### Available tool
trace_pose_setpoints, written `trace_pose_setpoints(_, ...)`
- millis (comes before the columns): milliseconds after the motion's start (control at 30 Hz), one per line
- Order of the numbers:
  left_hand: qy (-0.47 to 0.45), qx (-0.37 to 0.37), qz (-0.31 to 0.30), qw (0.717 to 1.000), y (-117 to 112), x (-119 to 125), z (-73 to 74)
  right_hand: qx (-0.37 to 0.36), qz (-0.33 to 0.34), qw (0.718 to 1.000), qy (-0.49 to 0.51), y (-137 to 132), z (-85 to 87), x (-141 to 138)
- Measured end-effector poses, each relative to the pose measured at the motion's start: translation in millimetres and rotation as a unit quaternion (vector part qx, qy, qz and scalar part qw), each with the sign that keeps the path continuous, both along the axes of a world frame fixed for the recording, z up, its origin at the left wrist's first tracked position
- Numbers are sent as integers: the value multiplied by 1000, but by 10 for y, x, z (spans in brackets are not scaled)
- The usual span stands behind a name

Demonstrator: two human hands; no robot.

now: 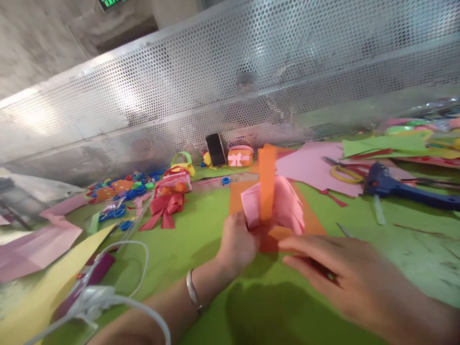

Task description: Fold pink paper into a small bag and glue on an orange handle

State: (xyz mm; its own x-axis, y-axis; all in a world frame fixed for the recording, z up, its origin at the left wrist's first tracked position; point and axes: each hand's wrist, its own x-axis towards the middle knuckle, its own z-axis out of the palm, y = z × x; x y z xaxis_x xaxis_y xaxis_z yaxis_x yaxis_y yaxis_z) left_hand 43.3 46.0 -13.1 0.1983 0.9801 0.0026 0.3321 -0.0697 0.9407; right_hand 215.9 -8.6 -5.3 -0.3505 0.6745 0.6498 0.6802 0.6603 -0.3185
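Observation:
A small pink paper basket [287, 203] with an upright orange paper strip [266, 184] stands in front of me. My left hand [237, 242], with a silver bracelet at the wrist, is closed on its near left side; the fingertips are hidden behind it. My right hand [341, 270] is at the near right, index finger and thumb close together at a small orange paper piece [281, 234] on the basket's front. The right hand is slightly blurred. Under the basket lies an orange paper sheet [312, 223] on the green tabletop [201, 215].
To the right lie a blue glue gun [406, 187], yellow-handled scissors [347, 173] and pink paper [312, 165]. A red bow [167, 208], a phone [215, 149] and a finished-looking basket [240, 155] stand farther back. A white cable [143, 299] crosses the lower left.

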Motion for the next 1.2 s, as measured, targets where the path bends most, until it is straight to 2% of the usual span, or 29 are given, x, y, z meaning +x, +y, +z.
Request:
trace_pose_setpoints(100,50,63,-3,997,30,-42,13,153,-95,984,-9,64,208,120)
trace_pose_setpoints(167,90,100,-19,991,26,-52,33,190,-139,972,-24,160,269,189)
trace_pose_setpoints(267,151,143,-39,977,-10,-55,70,154,-107,980,-58,261,230,213)
trace_pose_setpoints(433,201,192,-92,956,-93,-52,110,164,-41,982,-83,253,87,214)
trace_pose_setpoints(600,176,264,-152,936,-118,-55,68,64,84,994,-33,264,133,309)
trace_pose_setpoints(667,158,291,-162,930,-106,-73,55,70,98,993,-20,286,166,308)
trace_pose_setpoints(767,168,336,-132,917,-67,-127,62,116,88,989,5,294,224,272)
trace_pose_setpoints(933,235,457,-102,852,3,-210,121,125,128,984,-9,214,344,234)
trace_pose_setpoints(1133,288,571,-175,748,-12,-227,238,151,155,976,-4,133,328,154)
trace_pose_setpoints(1200,314,607,-175,709,10,-259,280,158,146,976,-34,161,311,135)
